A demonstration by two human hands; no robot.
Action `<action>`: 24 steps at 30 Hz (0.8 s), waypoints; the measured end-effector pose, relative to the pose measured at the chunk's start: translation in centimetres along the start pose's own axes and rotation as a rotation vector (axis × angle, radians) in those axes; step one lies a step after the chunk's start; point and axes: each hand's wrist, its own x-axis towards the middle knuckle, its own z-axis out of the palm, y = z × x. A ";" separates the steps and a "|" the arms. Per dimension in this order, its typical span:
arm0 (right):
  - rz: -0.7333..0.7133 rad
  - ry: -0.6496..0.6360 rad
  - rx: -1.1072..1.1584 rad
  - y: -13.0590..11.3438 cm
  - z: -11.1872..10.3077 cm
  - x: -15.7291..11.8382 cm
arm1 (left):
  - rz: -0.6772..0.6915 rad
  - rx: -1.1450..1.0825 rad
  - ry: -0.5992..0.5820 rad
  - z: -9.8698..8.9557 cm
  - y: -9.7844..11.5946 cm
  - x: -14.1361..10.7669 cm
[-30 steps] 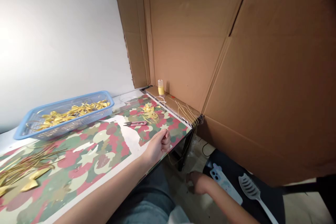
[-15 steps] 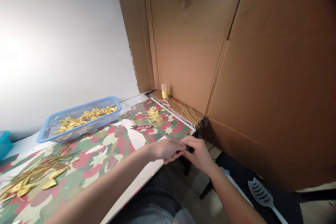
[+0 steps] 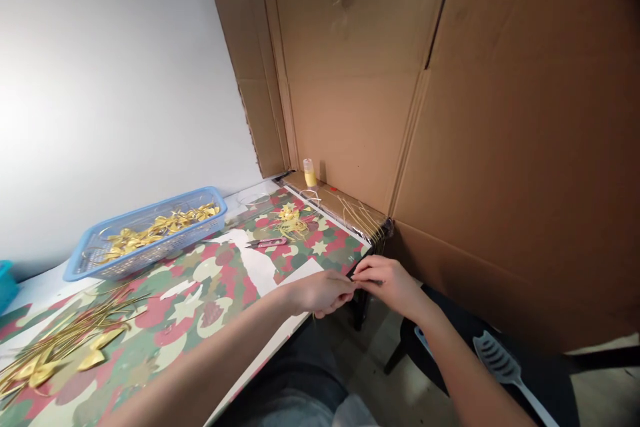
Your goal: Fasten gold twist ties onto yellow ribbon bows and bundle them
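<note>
Past the table's front edge, my left hand (image 3: 325,293) is closed with its fingers curled in. My right hand (image 3: 390,285) pinches at the left hand's fingertips, thumb and forefinger together. What they hold is hidden; only a thin yellowish end shows below my left hand. Beyond the hands, pink-handled thread snips (image 3: 273,241) lie on torn white paper (image 3: 257,270). Behind them is a small heap of yellow strands (image 3: 296,227). Long gold strands (image 3: 75,330) and gold leaf-shaped bows (image 3: 93,360) lie on the left part of the patterned table cover (image 3: 165,333).
A blue basket (image 3: 73,268) of gold bows stands against the wall. Yellow strands (image 3: 361,217) hang over a cardboard ledge beside a small yellow bottle (image 3: 310,175). A tall cardboard panel (image 3: 350,100) closes the right side. A slotted spatula (image 3: 500,360) rests on a black stool (image 3: 450,347).
My right hand has shifted right, slightly away from my left, its fingertips still at the left hand's fingers. The view has turned slightly right.
</note>
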 end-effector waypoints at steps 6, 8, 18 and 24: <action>-0.013 0.153 -0.094 2.1 -2.4 1.3 | 0.095 -0.191 0.044 2.4 -1.3 2.0; 0.017 0.248 -0.105 3.5 -3.5 2.7 | 0.121 -0.278 0.051 3.9 -1.8 3.1; 0.267 0.415 -0.297 9.1 -3.1 13.6 | 0.522 0.339 0.053 8.1 -6.3 5.7; 0.326 0.197 -0.379 10.3 -2.1 15.9 | 0.508 0.516 -0.047 7.7 -8.7 5.8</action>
